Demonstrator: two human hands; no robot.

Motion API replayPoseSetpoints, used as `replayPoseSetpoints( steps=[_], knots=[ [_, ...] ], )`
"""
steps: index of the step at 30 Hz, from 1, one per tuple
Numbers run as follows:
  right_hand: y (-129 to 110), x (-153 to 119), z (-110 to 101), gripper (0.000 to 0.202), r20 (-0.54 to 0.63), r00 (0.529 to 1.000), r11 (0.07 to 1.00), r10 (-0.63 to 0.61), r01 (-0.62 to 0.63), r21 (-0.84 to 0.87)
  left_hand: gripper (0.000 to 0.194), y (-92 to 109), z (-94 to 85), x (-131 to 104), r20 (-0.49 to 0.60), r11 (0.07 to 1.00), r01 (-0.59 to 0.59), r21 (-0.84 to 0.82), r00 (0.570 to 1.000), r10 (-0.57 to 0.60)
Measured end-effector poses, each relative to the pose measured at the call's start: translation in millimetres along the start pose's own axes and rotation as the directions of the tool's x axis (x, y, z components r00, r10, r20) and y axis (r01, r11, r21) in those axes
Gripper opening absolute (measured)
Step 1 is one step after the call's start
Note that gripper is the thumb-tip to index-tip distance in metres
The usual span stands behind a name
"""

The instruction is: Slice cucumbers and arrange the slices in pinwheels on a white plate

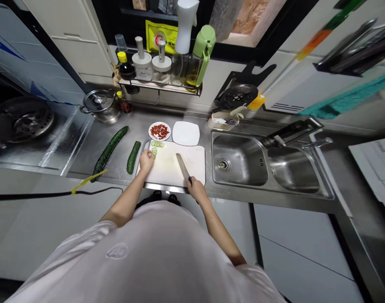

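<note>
My right hand [197, 189] is wrapped round the dark handle of a kitchen knife [182, 166], whose blade lies over the right half of a white cutting board [167, 176], pointing up and left. At the board's left edge, my left hand [146, 161] is closed, with its fingertips on a few cucumber slices [154, 150]. Beyond it, a short row of cucumber slices [157, 144] rests along the board's far left edge. A cut piece of cucumber [133, 157] lies on the counter just left of the board, and a long whole cucumber [109, 151] lies farther left.
Behind the board stand a plate of chopped red pieces [151, 134] and a white square plate [185, 133]. A double sink [239, 158] is at the right. A lidded steel pot [101, 107] and a wok [22, 120] are at the left. A seasoning shelf [167, 87] hangs above.
</note>
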State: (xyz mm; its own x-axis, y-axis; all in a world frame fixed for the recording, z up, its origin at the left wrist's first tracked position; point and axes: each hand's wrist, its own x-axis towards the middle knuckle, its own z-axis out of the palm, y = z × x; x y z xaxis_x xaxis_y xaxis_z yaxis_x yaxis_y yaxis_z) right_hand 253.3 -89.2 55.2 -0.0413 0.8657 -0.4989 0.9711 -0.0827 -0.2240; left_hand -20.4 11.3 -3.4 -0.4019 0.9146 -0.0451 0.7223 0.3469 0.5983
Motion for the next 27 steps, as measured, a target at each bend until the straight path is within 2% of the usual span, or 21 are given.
replayPoseSetpoints(
  steps=[4,11,18,27],
  knots=[
    [2,-1,1,0.040,-0.018,1.000,1.000,-0.008,0.008,0.011,0.026,17,8.2,13,0.013,0.995,-0.099,0.019,0.995,0.099],
    [5,-2,2,0.041,-0.021,1.000,1.000,0.001,-0.001,0.021,0.030,40,21.1,36,0.101,0.978,-0.173,0.120,0.982,0.162],
    [4,-3,1,0.039,-0.024,1.000,1.000,-0.005,0.005,0.020,0.031,48,25.1,43,0.155,0.957,-0.198,0.214,0.974,0.167],
    [7,-2,1,0.037,-0.035,0.999,1.000,-0.016,0.017,0.018,0.026,47,29.3,48,0.148,0.974,-0.162,0.157,0.979,0.139]
  ],
)
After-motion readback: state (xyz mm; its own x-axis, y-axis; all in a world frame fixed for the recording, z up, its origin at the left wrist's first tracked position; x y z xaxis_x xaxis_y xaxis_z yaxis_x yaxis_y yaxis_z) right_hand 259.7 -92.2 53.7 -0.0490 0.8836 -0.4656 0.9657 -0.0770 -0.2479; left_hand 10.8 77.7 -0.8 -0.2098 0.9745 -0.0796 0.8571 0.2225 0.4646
